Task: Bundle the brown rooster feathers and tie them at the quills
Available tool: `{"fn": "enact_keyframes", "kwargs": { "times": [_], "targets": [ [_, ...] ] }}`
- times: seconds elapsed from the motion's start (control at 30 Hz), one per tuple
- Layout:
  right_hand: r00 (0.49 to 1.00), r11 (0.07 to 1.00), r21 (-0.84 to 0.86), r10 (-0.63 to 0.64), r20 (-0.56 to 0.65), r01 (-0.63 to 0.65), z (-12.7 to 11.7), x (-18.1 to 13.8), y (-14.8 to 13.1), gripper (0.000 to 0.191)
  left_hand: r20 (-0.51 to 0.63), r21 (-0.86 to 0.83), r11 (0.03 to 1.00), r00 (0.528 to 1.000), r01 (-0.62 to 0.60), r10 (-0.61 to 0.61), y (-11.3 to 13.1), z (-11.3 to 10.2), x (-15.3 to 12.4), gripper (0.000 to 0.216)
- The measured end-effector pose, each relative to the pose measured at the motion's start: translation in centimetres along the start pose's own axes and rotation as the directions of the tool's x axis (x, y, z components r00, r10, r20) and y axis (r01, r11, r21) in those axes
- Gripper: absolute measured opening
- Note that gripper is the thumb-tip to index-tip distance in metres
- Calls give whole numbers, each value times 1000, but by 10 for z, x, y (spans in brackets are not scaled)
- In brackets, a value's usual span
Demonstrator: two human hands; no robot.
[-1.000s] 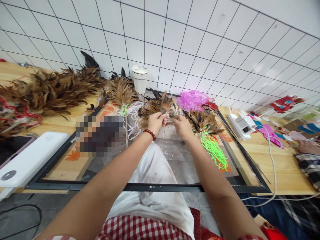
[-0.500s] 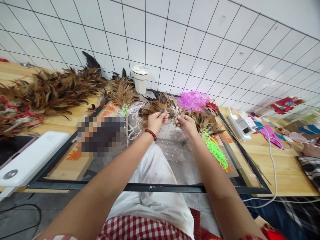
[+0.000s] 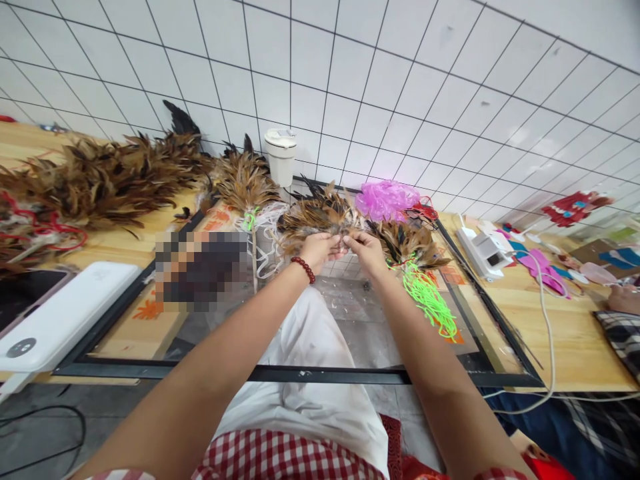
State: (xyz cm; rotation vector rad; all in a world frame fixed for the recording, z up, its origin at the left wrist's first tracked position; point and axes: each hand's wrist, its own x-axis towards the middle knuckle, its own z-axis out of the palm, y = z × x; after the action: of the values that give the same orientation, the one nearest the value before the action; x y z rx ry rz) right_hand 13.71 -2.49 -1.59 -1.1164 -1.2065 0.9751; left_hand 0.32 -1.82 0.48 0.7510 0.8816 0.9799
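My left hand [image 3: 323, 251], with a beaded bracelet on its wrist, is closed in a pinch at the lower edge of a heap of brown feathers [image 3: 313, 217]. Close beside it, my right hand [image 3: 366, 252] pinches too, its fingertips almost meeting the left ones. Between them are the fluffy ends of feathers, partly hidden by the fingers. Right of my hands lies another feather bunch [image 3: 407, 241] with bright green cord [image 3: 430, 300]. To the left, a feather bunch on a stick [image 3: 245, 183] is tied with green, next to white cord [image 3: 267, 233].
A black-framed glass panel [image 3: 300, 375] spans the wooden table. Behind stand a white lidded cup [image 3: 281, 157] and a pink plastic bag [image 3: 387, 199]. Long feather bundles [image 3: 100, 180] and a white power bank [image 3: 70, 317] lie left; a charger [image 3: 490, 253] and another person's sleeve [image 3: 620, 340] are right.
My right hand has moved left, bringing the fingertips of both hands together. The pale feather ends that showed at my right fingers are now mostly covered.
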Motion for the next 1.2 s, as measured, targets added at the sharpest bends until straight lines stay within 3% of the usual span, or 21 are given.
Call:
{"fn": "enact_keyframes", "kwargs": {
  "times": [0.23,0.43,0.63,0.9,0.97,1.03,1.1,1.2],
  "targets": [
    [995,986,-137,-95,1,94,-5,2,3,29,64,58,998,998,15,-19,-3,-4,2,12],
    [995,997,-71,-40,-94,33,-6,4,3,28,48,75,997,998,32,-36,-2,-2,1,16],
    [990,988,-108,-117,-74,109,-6,4,6,29,48,45,998,998,49,-51,-2,-2,3,14],
    [995,993,-73,-95,-16,93,-3,2,2,25,202,161,984,973,78,-110,-4,-8,4,14],
    [993,992,-81,-106,-51,101,-7,4,3,23,185,121,992,982,22,-45,-2,-7,3,14],
    [982,981,-160,-133,-135,111,-14,7,4,23,117,22,998,991,-67,64,1,-5,2,10],
    [973,931,-349,-170,-159,106,-22,9,5,21,38,-52,990,990,-131,133,4,-4,1,8],
    [973,680,-710,-229,32,183,-27,5,3,20,-65,-99,976,980,-194,188,6,-3,4,10]
  ]
}}
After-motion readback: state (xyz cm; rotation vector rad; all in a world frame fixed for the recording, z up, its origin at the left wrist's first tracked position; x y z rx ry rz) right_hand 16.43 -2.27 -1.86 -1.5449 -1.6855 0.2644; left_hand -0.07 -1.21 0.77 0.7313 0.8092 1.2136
